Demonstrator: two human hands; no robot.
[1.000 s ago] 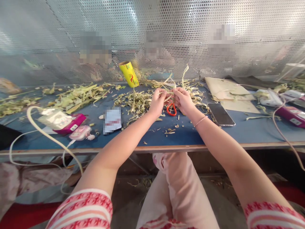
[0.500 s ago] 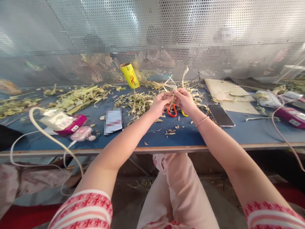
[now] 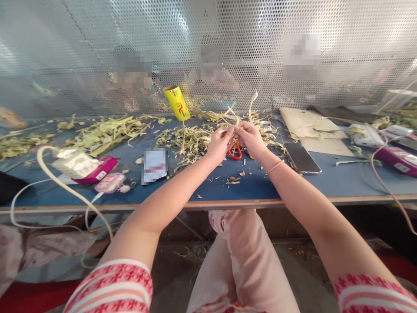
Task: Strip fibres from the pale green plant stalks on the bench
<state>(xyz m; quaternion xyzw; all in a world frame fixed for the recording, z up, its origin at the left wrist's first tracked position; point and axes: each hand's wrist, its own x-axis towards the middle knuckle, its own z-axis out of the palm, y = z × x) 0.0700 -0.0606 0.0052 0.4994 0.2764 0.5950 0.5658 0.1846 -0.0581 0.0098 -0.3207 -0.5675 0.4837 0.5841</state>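
Over the blue table point(image 3: 293, 180), my left hand point(image 3: 220, 143) and my right hand point(image 3: 249, 138) meet, fingers pinched together. Both are closed on a pale green leaf strip point(image 3: 253, 101) that curls up behind them. Red-handled scissors point(image 3: 234, 151) lie on the table just below and between the hands. A heap of dried leaf strips point(image 3: 189, 138) lies to the left of my left hand.
A yellow roll point(image 3: 176, 102) stands against the perforated metal screen point(image 3: 208, 48). A dark phone point(image 3: 301, 157) and cardboard point(image 3: 312, 126) lie to the right. Pink boxes point(image 3: 97, 168), a white cable point(image 3: 58, 180) and a card point(image 3: 154, 164) sit on the left. Blurred people sit behind the screen.
The hands have drawn slightly closer together and the fingers have shifted on the strip. Everything else stays where it was.
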